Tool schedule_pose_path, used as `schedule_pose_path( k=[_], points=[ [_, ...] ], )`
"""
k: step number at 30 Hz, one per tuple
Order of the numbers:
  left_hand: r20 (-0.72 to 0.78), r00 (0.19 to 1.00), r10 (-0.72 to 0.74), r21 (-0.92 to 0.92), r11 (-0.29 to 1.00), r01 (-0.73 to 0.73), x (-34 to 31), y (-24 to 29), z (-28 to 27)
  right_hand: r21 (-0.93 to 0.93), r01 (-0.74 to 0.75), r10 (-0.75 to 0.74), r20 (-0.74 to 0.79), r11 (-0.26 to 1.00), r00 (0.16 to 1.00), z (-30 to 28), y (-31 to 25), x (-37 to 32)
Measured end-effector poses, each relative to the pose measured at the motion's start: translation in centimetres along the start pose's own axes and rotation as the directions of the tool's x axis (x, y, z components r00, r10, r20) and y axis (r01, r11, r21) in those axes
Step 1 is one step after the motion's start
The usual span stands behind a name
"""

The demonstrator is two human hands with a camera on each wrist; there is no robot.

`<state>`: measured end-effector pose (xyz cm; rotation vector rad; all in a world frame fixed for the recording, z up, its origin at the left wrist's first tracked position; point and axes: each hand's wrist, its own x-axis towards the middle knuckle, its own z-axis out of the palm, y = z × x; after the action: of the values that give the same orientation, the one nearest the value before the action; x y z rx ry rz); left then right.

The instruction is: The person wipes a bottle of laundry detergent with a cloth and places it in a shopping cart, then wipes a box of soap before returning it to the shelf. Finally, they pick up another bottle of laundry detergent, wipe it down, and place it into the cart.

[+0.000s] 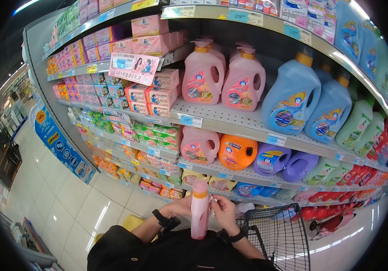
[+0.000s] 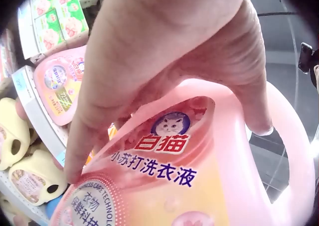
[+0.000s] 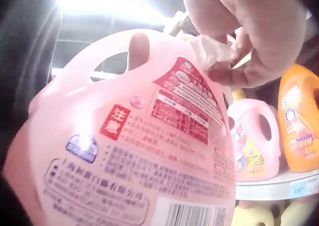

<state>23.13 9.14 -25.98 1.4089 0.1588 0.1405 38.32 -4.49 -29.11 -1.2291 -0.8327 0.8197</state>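
Observation:
A pink laundry detergent bottle (image 1: 200, 217) with an orange collar stands upright against the person's front in the head view. The left hand (image 2: 169, 46) grips it around its upper part, fingers spread over the label and toward the handle. In the right wrist view, one left fingertip (image 3: 138, 51) shows at the handle opening, on the back-label side. A crumpled white tissue (image 3: 212, 54) is pinched between the thumb and fingers of the right hand (image 3: 254, 31). This tissue lies right at the bottle's shoulder, just below the neck.
Shelves (image 1: 230, 118) ahead carry pink, blue, orange and purple detergent bottles. Boxed soaps (image 1: 155, 135) fill the shelves at left. A black wire shopping cart (image 1: 277, 235) stands close by on the right, and a blue sign panel (image 1: 60, 147) covers the shelf end.

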Motion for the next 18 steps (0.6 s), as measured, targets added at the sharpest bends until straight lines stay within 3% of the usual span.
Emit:
schedule_pose_path(
  k=[2, 6, 9, 13, 17, 18],
  points=[
    [0.012, 1.000, -0.001, 0.008, 1.000, 0.001, 0.2, 0.3, 0.3, 0.081, -0.002, 0.003, -0.020, 0.997, 1.000, 0.2, -0.7, 0.3],
    [0.010, 0.999, -0.039, -0.016, 0.999, 0.039, -0.1, -1.0, -0.4, -0.002, -0.051, 0.051, 0.071, 0.999, 0.996, -1.6, 4.0, -1.1],
    [-0.050, 0.998, -0.039, -0.052, 0.998, 0.037, -0.7, -0.9, -0.7, -0.156, -0.197, 0.230, 0.237, 0.968, 0.944, -2.6, 5.1, -1.7],
    [-0.031, 0.999, -0.035, -0.056, 0.998, 0.033, -0.8, -0.7, -0.2, 0.003, -0.112, 0.111, 0.098, 0.994, 0.989, -0.4, 0.7, 0.5],
    [-0.030, 0.999, -0.029, -0.040, 0.999, 0.028, -0.9, -0.7, -0.1, 0.116, -0.157, 0.149, 0.075, 0.981, 0.986, 0.9, -0.2, 2.7],
    [-0.038, 0.999, -0.036, -0.035, 0.999, 0.035, -1.2, -0.2, -0.1, 0.056, -0.176, 0.169, 0.118, 0.983, 0.978, 0.8, 0.5, 2.9]
  ],
)
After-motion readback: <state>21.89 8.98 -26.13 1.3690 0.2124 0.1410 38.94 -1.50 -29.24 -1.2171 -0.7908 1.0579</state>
